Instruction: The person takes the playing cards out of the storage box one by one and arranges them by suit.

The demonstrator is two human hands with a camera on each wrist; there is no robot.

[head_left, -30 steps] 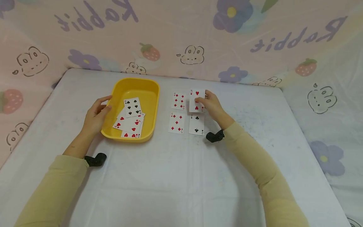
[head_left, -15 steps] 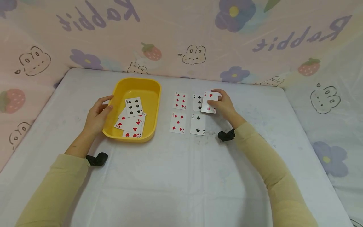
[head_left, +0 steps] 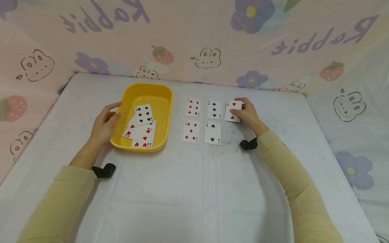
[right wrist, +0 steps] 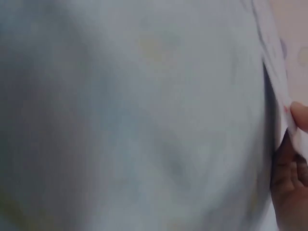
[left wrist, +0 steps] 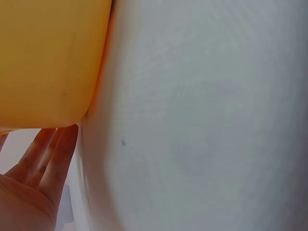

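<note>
My right hand (head_left: 250, 113) pinches a three of hearts playing card (head_left: 234, 116), thumb on its face and fingers at its far edge, low over the table to the right of the laid cards. In the right wrist view the thumb and fingers (right wrist: 288, 185) meet the tilted card (right wrist: 301, 142) at the right edge. My left hand (head_left: 104, 125) rests against the left side of a yellow tray (head_left: 167, 125). Its straight fingers (left wrist: 57, 163) touch the outer wall in the left wrist view. In the tray, a six of spades (head_left: 144, 114) lies over several heart cards (head_left: 132, 132).
Face up between tray and right hand lie the six of diamonds (head_left: 193, 108), five of diamonds (head_left: 191, 131), three of clubs (head_left: 214, 110) and two of clubs (head_left: 212, 133). A white cloth covers the table (head_left: 182, 189); a patterned curtain (head_left: 182, 33) hangs behind it.
My right hand has carried the three of hearts to the right, from over the three of clubs to beside it, uncovering that card. The left hand and tray keep their places.
</note>
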